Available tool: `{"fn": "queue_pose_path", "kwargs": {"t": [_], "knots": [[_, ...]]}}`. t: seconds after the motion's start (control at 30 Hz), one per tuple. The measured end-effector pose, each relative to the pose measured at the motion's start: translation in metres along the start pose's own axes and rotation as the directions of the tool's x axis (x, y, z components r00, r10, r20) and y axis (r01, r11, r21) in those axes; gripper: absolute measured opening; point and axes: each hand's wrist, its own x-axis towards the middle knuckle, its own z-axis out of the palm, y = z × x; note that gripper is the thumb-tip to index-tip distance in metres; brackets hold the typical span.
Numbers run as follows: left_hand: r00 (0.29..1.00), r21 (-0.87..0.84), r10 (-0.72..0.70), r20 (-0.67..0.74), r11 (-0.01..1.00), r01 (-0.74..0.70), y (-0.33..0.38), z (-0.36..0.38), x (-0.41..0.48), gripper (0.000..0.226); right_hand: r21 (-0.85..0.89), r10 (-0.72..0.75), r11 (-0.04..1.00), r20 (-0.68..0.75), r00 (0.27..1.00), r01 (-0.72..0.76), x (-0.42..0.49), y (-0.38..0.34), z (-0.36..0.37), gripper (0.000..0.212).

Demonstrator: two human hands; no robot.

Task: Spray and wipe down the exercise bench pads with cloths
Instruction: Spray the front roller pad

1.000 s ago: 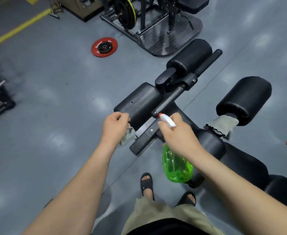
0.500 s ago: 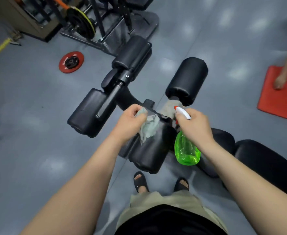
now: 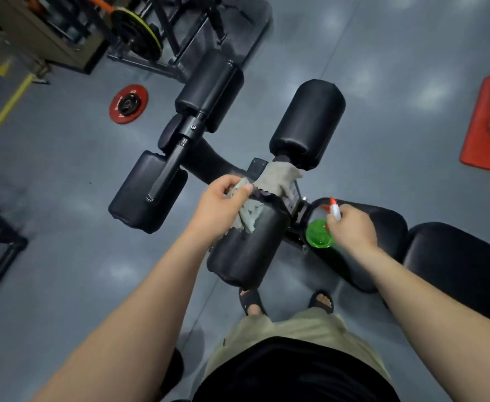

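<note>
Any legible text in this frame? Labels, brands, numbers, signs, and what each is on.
No text reads clearly enough to quote.
Red weight plate: white lettering on its face, too blurred to read.
Label on the bench frame beside the draped cloth: print too small to read.
Green spray bottle and nearest pad: no print visible.

- Quantity 4: black padded cylindrical roller (image 3: 307,123).
- Quantity 2: flat black bench pad (image 3: 455,262).
- Quantity 2: grey fabric cloth (image 3: 278,178).
- Quantity 1: translucent green plastic spray bottle (image 3: 319,235).
- Quantity 1: round red weight plate (image 3: 128,103).
- Quantity 1: red floor mat (image 3: 481,140).
</note>
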Motion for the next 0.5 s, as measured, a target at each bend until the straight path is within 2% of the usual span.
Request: {"fn": "queue_pose_path", "kwargs": {"t": [0.1, 0.23, 0.4, 0.5], "knots": [[1.000, 0.001, -0.020, -0.007, 1.000, 0.020, 0.003, 0.001, -0.002, 0.016, 0.043, 0.028, 0.999, 0.061, 0.998, -0.030, 0.008, 0.011, 0.012, 0.013], [0.998, -0.035, -0.054, -0.016, 0.998, 0.053, 0.007, 0.001, -0.003, 0.020, 0.032, 0.036, 0.999, 0.116, 0.993, -0.040, 0.019, 0.020, 0.020, 0.013], [0.997, -0.062, -0.079, -0.025, 0.995, 0.077, 0.005, 0.000, -0.002, 0.022, 0.119, 0.058, 0.990, 0.119, 0.991, -0.072, 0.026, 0.025, 0.014, 0.019], [0.997, -0.088, -0.075, -0.016, 0.993, 0.073, 0.004, 0.001, -0.002, 0.023, 0.102, 0.075, 0.991, 0.074, 0.994, -0.083, 0.026, 0.024, 0.009, 0.024]]}}
